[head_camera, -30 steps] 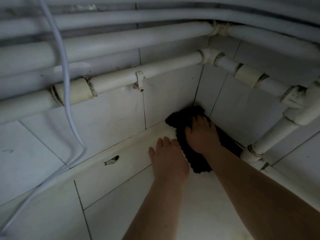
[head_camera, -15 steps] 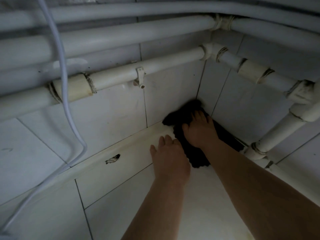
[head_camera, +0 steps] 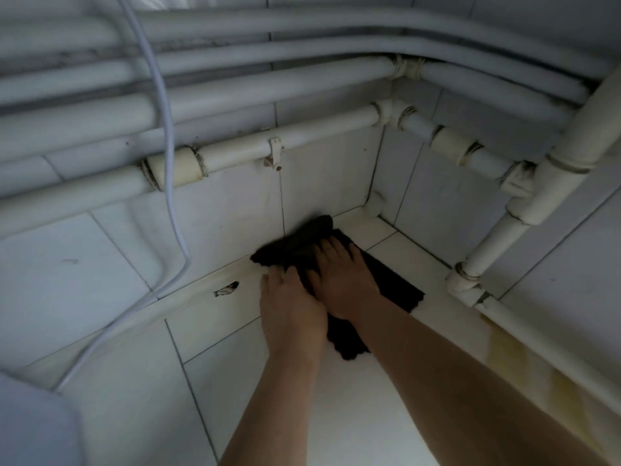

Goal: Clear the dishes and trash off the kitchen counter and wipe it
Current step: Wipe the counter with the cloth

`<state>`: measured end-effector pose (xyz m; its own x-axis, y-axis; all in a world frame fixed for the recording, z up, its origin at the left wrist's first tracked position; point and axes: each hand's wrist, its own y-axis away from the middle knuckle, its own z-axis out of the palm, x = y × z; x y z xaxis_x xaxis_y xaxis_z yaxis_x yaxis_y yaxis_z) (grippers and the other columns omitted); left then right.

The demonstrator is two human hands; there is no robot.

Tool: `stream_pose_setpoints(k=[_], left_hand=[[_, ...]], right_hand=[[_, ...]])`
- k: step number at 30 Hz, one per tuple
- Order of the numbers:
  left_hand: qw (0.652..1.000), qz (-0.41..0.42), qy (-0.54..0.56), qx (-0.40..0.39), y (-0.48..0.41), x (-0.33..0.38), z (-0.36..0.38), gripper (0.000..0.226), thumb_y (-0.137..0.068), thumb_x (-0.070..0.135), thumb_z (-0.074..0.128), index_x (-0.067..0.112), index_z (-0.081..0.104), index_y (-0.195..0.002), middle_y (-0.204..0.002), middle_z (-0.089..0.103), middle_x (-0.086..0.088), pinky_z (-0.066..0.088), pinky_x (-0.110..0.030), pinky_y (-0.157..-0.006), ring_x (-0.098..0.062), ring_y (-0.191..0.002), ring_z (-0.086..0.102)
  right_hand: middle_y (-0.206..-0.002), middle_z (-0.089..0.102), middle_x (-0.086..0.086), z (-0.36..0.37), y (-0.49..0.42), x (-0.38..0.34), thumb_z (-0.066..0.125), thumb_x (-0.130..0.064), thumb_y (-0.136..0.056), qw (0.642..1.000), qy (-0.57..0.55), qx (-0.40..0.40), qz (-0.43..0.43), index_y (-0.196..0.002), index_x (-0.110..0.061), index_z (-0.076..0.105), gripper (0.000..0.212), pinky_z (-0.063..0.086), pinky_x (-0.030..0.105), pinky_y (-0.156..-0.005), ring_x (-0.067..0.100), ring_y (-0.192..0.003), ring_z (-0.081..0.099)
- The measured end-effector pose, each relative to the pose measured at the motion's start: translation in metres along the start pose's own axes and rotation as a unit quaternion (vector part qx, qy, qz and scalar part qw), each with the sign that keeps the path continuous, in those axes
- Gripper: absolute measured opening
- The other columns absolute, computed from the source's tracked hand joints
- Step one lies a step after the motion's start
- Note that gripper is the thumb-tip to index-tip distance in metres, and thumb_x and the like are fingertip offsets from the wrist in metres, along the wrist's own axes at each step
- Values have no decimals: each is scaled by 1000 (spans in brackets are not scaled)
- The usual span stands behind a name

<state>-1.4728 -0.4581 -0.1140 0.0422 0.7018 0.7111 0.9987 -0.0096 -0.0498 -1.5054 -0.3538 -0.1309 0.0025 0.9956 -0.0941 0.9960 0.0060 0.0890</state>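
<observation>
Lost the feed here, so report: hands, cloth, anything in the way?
Right hand flat on the cloth, near the counter corner. Left hand flat beside it, fingertips at the cloth's edge. Cable hangs left, clear of both.

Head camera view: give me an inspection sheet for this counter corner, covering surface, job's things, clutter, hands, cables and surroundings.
Surface: white tiled counter; yellowish stains along the right edge; chipped gap at the back edge.
Job's things: dark cloth lying flat near the corner.
Clutter: no dishes or trash seen; pale thing at lower left, too blurred to name.
Grippers: right hand flat on the cloth; left hand beside it, fingers at the cloth's edge.
Cables: white cable running down the back wall, then off to the lower left.
Surroundings: tiled walls; white pipes along both.
</observation>
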Motion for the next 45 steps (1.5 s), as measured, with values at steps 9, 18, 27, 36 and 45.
stream_pose_setpoints(k=[9,18,27,36,45], left_hand=[[992,-115,40,43,32,-19,-63,49,-101,11,32,11,25,-150,-160,13,-7,11,-32,-121,-18,-148,10],[974,-188,27,123,52,-48,-98,43,-102,16,30,12,41,-143,-156,27,-5,14,-38,-120,-21,-147,12],[959,-266,-16,100,93,-58,-102,38,-102,20,29,13,53,-131,-135,53,-5,28,-40,-110,-22,-131,41],[956,-273,-99,35,181,-27,-88,45,-100,24,29,18,36,-145,-154,32,0,21,-36,-115,-20,-144,22],[954,-285,-94,-13,189,5,-80,46,-102,32,25,24,30,-147,-153,29,1,21,-40,-111,-21,-142,20]], right_hand=[[-161,-2,7,-2,23,-86,15,-41,-100,993,36,-48,-103,-152,-14,-1,61,-4,45,-119,21,-147,-8],[-160,-11,7,-1,55,-157,40,-34,-97,971,62,-73,-219,-151,-15,-10,76,-8,46,-118,24,-146,-16],[-159,-18,1,8,118,-151,33,-47,-96,968,35,-72,-239,-150,-20,-14,77,-17,42,-115,18,-144,-22],[-157,-24,1,10,197,-119,-3,-55,-76,964,42,-85,-248,-149,-21,-18,82,-19,43,-114,14,-134,-35],[-155,-27,-3,5,230,-85,1,-60,-77,979,6,-80,-186,-149,-24,-18,83,-24,44,-108,10,-134,-35]])
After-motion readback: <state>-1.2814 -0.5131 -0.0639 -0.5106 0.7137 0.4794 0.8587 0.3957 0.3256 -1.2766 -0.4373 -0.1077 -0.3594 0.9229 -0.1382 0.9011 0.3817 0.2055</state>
